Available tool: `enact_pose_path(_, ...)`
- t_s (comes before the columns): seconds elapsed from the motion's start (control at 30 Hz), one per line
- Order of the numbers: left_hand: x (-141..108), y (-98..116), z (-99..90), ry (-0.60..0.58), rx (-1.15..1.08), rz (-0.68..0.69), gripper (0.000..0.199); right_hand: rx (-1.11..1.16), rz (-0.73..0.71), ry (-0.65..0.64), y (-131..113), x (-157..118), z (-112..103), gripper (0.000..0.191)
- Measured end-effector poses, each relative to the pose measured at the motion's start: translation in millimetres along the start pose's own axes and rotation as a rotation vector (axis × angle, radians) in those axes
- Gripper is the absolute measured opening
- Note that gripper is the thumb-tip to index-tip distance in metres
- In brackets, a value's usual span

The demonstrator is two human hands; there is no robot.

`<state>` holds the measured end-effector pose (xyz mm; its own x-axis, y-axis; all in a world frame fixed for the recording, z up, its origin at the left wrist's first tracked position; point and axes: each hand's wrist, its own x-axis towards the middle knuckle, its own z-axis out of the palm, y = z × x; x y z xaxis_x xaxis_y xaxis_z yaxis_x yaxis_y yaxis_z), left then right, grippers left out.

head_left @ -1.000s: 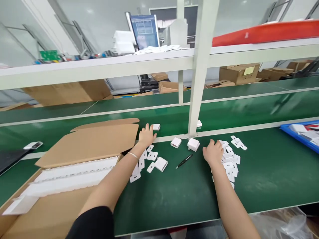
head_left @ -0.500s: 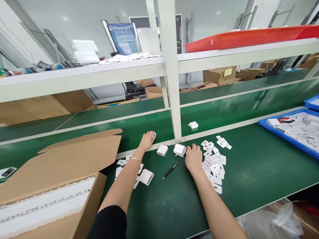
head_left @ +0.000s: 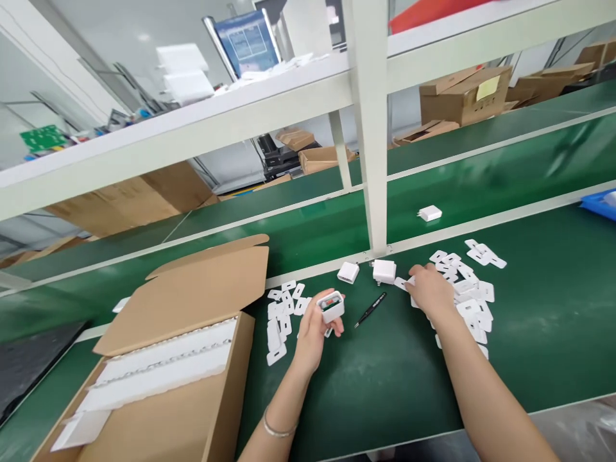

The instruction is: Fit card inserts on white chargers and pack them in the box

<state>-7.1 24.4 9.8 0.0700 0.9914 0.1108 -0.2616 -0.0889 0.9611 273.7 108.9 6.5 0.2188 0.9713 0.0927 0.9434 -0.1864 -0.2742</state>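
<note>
My left hand [head_left: 315, 327] holds a white charger housing [head_left: 333, 308] with its open end facing me; a green board and an orange-red part show inside. At the edge of the right pile of white cover plates [head_left: 469, 289], my right hand [head_left: 430, 290] has its fingers closed on a small white plate [head_left: 411, 281], mostly hidden by them. Between the hands lie black tweezers [head_left: 370, 310]. Behind them stand a white charger [head_left: 348, 272] and a larger white charger block [head_left: 384, 271]. Left of my left hand is another pile of white plates [head_left: 279, 317].
An open cardboard box [head_left: 226, 385] with white inserts stands on the left. A shelf post [head_left: 374, 160] rises behind the chargers. On the green belt beyond the rail lies a white charger [head_left: 430, 213]. A blue tray [head_left: 601, 204] sits at the far right.
My left hand has come back from the green belt and now holds a charger housing. The charger beside the left pile is gone from there. My right hand has moved right, onto the right pile.
</note>
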Motion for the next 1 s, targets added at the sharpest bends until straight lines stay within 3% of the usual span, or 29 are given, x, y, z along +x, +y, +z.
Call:
enact_pose_path(0.1, -3, 1, 5.2, -0.057, -0.019, 0.082, 0.044, 0.215, -0.022, 0.203, -10, -5, -15, 0.036)
enact_pose_path(0.17, -3, 0, 6.5, -0.077, -0.01, 0.118, 0.041, 0.429, -0.136, 0.361, -24, -15, -23, 0.043)
enact_pose_path(0.23, -4, -1, 6.4, -0.081, 0.01, 0.131, 0.041, 0.596, -0.306, 0.424, -42, -31, -28, 0.042)
enact_pose_path(0.37, -9, -6, 5.0, -0.072, 0.041, 0.118, 0.045, 0.736, -0.614, 0.336, -74, -66, -23, 0.033)
enact_pose_path(0.5, -15, -8, 5.9, -0.061, 0.142, 0.118, 0.046, 0.773, -0.783, 0.326, -89, -88, -14, 0.035)
enact_pose_path(0.7, -19, -11, 11.8, -0.093, 0.184, 0.089, 0.049, 0.773, -0.863, 0.395, -96, -96, -10, 0.034)
enact_pose_path(1.0, -20, -14, 16.4, -0.139, 0.031, 0.036, 0.047, 0.732, -0.857, 0.406, -98, -100, -5, 0.025)
